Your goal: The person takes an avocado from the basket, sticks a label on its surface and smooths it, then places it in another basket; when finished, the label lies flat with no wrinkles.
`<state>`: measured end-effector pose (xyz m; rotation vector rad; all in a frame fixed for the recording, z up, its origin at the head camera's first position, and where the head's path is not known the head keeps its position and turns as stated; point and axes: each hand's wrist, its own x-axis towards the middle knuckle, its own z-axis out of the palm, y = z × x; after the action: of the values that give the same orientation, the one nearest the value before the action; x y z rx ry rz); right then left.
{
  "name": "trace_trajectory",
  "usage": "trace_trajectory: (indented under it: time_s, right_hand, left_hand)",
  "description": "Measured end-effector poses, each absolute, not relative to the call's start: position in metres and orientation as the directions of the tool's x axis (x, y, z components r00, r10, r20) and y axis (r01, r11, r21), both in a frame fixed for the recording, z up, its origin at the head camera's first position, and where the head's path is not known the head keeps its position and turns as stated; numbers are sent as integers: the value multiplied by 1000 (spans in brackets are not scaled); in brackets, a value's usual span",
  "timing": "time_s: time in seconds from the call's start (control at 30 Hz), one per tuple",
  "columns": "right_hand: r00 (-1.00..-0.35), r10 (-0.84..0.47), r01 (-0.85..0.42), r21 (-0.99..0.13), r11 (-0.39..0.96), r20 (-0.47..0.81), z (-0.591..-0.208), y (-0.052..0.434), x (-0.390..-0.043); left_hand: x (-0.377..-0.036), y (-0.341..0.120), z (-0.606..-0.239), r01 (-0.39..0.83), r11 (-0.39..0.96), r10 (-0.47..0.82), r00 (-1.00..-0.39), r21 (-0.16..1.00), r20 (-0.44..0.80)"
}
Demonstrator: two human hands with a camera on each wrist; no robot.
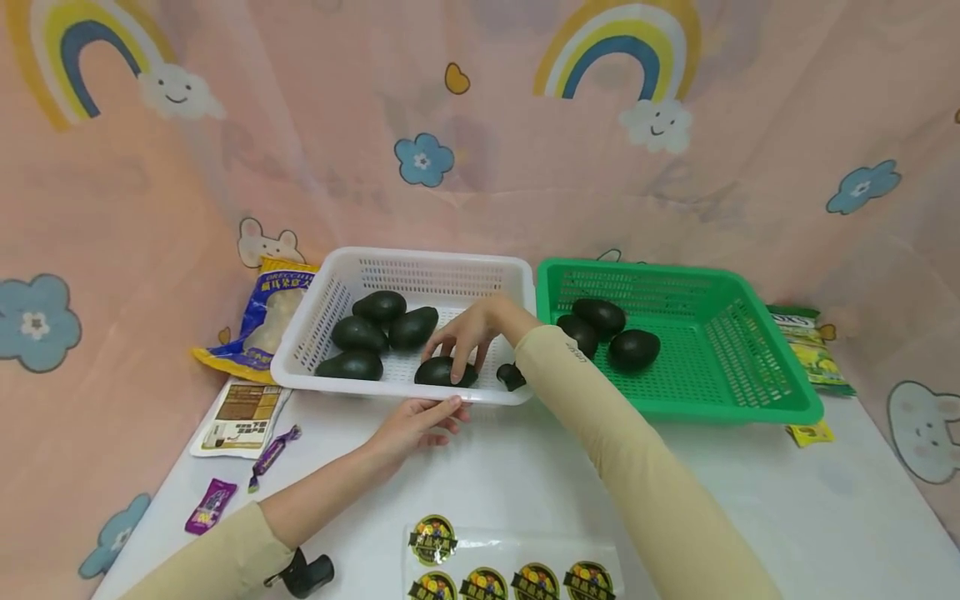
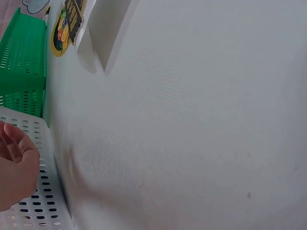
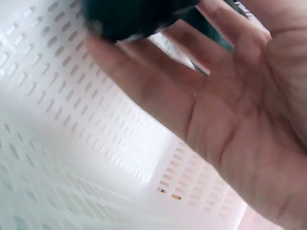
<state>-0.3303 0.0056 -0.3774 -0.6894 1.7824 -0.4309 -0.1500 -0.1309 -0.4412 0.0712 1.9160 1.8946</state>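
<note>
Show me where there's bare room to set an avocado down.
The green basket has bare floor right of its three avocados. Bare table lies in front of it. The white basket is crowded on its left half; the right hand fills the front.

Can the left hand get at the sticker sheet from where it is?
Probably yes. The left hand rests at the white basket front wall, holding nothing, and only bare table lies between it and the sticker sheet.
</note>
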Motion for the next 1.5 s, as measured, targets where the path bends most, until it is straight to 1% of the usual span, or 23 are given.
trace_trajectory:
  time_s: [0.13, 0.23, 0.3, 0.43, 0.53, 0.6, 0.67, 0.83, 0.97, 1.1, 1.17, 1.2, 1.27, 1.33, 1.4, 1.43, 1.5]
  right_hand:
    - [-239, -665, -271, -609, 746, -708, -373, 10, -326]
    - [-262, -716, -307, -648, 697, -646, -354, 20, -322]
    - [-271, -764, -353, -678, 645, -586, -337, 30, -318]
    - [-237, -877, -471, -740, 480, -418, -308, 59, -299]
    - [-227, -921, -519, -761, 389, -317, -303, 87, -273]
    - [-238, -927, -522, -767, 372, -288, -310, 107, -253]
    - [-258, -922, -505, -773, 384, -290, -322, 124, -231]
    - [-321, -898, -458, -781, 425, -301, -371, 156, -189]
    - [-392, -880, -452, -778, 437, -267, -405, 169, -171]
    - [-442, -863, -452, -771, 449, -244, -422, 178, -163]
    - [-450, -860, -452, -768, 453, -242, -424, 180, -161]
    - [-452, -859, -455, -766, 453, -240, -425, 181, -160]
    - [-454, -860, -463, -762, 453, -235, -425, 182, -158]
    - [-461, -857, -477, -750, 458, -230, -424, 182, -157]
    - [-477, -850, -500, -725, 473, -224, -424, 184, -155]
    - [-483, -848, -513, -715, 475, -217, -424, 184, -154]
    - [-508, -841, -549, -682, 483, -187, -423, 182, -152]
  left_hand:
    - [-148, -128, -442, -267, 63, 357, -894, 962, -272]
    - [-148, -128, -443, -274, 65, 360, -890, 960, -278]
    - [-149, -129, -443, -275, 67, 355, -892, 959, -280]
    - [-150, -132, -441, -269, 60, 347, -897, 961, -273]
    - [-151, -134, -441, -260, 55, 342, -902, 964, -263]
    - [-151, -134, -441, -258, 56, 331, -907, 964, -262]
    - [-152, -134, -442, -262, 62, 316, -910, 963, -268]
    - [-150, -134, -445, -268, 67, 296, -915, 961, -275]
    - [-149, -132, -445, -270, 60, 286, -918, 961, -275]
    - [-148, -131, -444, -260, 67, 323, -908, 963, -267]
    - [-142, -135, -444, -197, 123, 394, -890, 973, -230]
    - [-138, -137, -444, -138, 184, 434, -877, 973, -206]
    - [-125, -145, -444, 24, 327, 525, -836, 945, -160]
    - [-109, -154, -445, 215, 461, 605, -786, 861, -128]
    - [-93, -161, -447, 380, 553, 657, -746, 742, -108]
    - [-87, -165, -448, 434, 566, 678, -729, 701, -97]
    - [-78, -167, -451, 503, 567, 702, -709, 652, -64]
